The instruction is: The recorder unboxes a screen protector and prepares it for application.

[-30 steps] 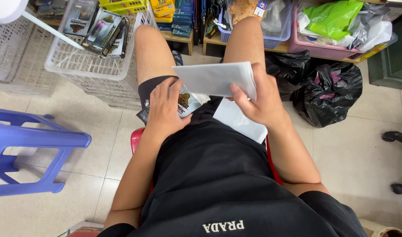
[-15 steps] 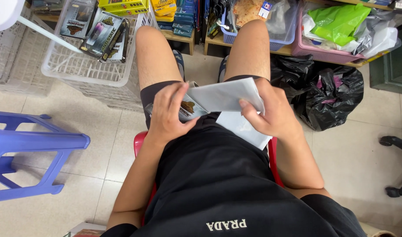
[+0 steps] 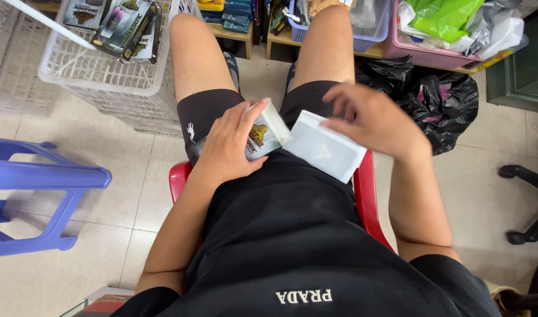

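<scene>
small printed box [image 3: 263,136] lies on the person's lap, clasped by the left hand [image 3: 225,147], while just to its right the right hand [image 3: 371,117], blurred with fingers loosely spread, hovers over white envelopes [image 3: 325,149], gripping nothing that shows, above a red stool [image 3: 366,199].

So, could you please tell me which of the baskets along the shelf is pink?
The pink basket at upper right, holding green and white bags; the one beside it is blue.

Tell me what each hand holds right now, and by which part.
The left hand grips a small clear packaged box around its lower end on the lap. The right hand is blurred above the white envelope stack; whether it grips anything cannot be told.
</scene>
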